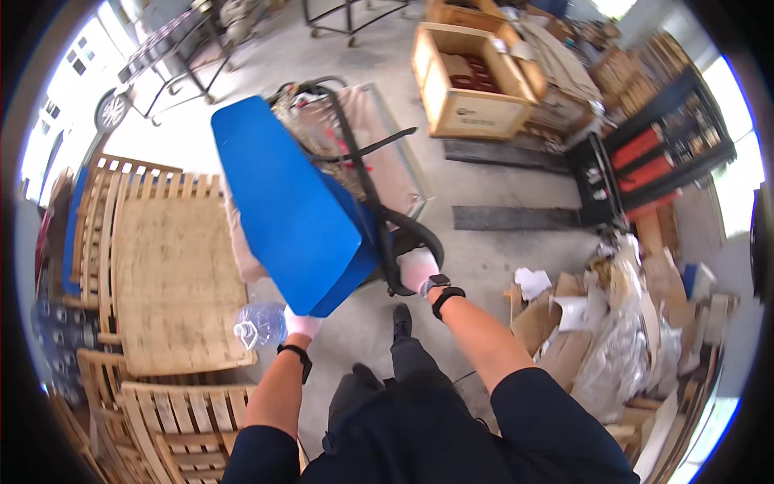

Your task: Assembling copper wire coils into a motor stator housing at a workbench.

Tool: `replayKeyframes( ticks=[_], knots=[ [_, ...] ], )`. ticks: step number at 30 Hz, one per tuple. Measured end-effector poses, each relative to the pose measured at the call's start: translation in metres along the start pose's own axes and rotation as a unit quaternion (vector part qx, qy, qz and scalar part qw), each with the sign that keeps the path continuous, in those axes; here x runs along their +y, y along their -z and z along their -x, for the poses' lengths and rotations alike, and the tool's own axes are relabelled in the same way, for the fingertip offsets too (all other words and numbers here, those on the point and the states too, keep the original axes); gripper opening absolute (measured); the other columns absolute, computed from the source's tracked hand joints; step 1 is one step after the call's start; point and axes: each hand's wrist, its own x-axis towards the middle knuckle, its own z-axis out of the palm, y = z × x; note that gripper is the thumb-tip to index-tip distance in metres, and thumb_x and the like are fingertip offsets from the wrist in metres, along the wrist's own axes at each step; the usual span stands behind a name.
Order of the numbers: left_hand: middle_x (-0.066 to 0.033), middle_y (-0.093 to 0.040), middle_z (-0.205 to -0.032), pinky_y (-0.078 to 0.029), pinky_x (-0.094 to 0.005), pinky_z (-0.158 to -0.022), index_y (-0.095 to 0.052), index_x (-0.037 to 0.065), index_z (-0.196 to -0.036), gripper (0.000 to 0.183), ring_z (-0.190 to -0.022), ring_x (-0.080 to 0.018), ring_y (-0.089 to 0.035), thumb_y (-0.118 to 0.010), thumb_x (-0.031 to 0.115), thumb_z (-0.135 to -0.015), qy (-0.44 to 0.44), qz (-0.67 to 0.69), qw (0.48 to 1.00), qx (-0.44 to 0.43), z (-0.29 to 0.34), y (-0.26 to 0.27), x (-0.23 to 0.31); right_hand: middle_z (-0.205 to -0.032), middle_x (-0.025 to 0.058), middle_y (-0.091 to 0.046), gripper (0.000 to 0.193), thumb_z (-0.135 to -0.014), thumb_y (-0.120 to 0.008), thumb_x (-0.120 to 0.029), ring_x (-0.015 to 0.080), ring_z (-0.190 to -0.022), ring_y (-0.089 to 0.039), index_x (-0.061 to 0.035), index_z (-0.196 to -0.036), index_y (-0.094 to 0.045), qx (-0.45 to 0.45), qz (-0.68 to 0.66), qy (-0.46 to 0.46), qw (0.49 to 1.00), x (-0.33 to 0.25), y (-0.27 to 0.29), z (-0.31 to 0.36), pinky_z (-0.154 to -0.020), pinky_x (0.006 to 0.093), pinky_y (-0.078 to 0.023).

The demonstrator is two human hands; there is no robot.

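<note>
A long blue box-shaped piece [282, 198] with a smooth flat top slants away from me, its near end low. My left hand [301, 324], in a pale glove, holds that near end from below; its fingers are mostly hidden. Beside the piece runs a black curved frame [385, 210] with a looped end and a strap-like bar. My right hand [418, 270], also gloved, is closed around this loop. Behind both, a cart with a pale flat bed [395, 157] carries tangled material [300, 113]. A clear plastic jug [262, 324] lies next to my left hand.
Wooden pallets [181, 274] fill the left side. A black-forked lift [516, 218] stands right, near an open wooden crate [476, 117]. Cardboard and plastic scraps [597, 323] heap up at the near right. A wheeled metal table [173, 48] is at the far left.
</note>
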Motion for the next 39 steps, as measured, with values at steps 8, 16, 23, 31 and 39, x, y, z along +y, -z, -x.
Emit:
replayKeyframes(
  ticks=[8,16,23,31,39],
  knots=[
    [-0.0133,-0.078,-0.099,-0.058,-0.0453,-0.083,-0.077,0.011,-0.100,0.024,-0.095,-0.0354,-0.073,-0.070,0.033,-0.092,-0.028,-0.032,0.999,-0.020,0.140,0.008,0.020,-0.081,0.0162,-0.075,0.015,-0.079,-0.065,-0.018,0.0373,-0.085,-0.073,-0.0131,-0.080,-0.078,0.014,-0.004,-0.035,0.999,-0.043,-0.021,0.155,-0.085,0.0478,-0.054],
    [-0.0141,-0.077,-0.096,-0.058,-0.0464,-0.079,-0.076,0.012,-0.097,0.020,-0.091,-0.0373,-0.073,-0.067,0.030,-0.091,-0.076,-0.001,0.997,0.002,0.296,0.017,0.015,-0.092,0.0166,-0.077,0.021,-0.086,-0.061,-0.020,0.0371,-0.094,-0.075,-0.0131,-0.090,-0.080,-0.031,-0.024,-0.068,0.997,-0.095,-0.066,0.313,-0.091,0.0483,-0.055],
    [-0.0142,-0.077,-0.100,-0.058,-0.0451,-0.081,-0.076,0.013,-0.100,0.022,-0.093,-0.0370,-0.073,-0.068,0.032,-0.092,-0.078,-0.035,0.996,-0.001,0.412,0.021,0.014,-0.083,0.0153,-0.076,0.017,-0.081,-0.062,-0.018,0.0362,-0.085,-0.075,-0.0133,-0.085,-0.078,0.015,-0.033,-0.033,0.999,-0.131,-0.104,0.434,-0.084,0.0483,-0.054],
    [-0.0157,-0.077,-0.103,-0.056,-0.0451,-0.084,-0.075,0.009,-0.104,0.032,-0.098,-0.0389,-0.071,-0.062,0.037,-0.097,-0.065,0.027,0.997,-0.018,0.556,0.033,-0.005,-0.076,0.0166,-0.073,0.017,-0.079,-0.066,-0.025,0.0376,-0.077,-0.073,-0.0141,-0.084,-0.079,0.071,-0.057,-0.035,0.995,-0.191,-0.154,0.584,-0.086,0.0512,-0.052],
    [-0.0173,-0.076,-0.095,-0.056,-0.0488,-0.077,-0.075,0.011,-0.096,0.028,-0.089,-0.0405,-0.071,-0.061,0.035,-0.097,-0.083,0.006,0.995,-0.045,0.716,0.056,-0.038,-0.086,0.0146,-0.077,0.022,-0.083,-0.062,-0.024,0.0341,-0.088,-0.076,-0.0144,-0.090,-0.080,-0.028,-0.027,-0.076,0.996,-0.277,-0.195,0.730,-0.094,0.0485,-0.051]
  ],
)
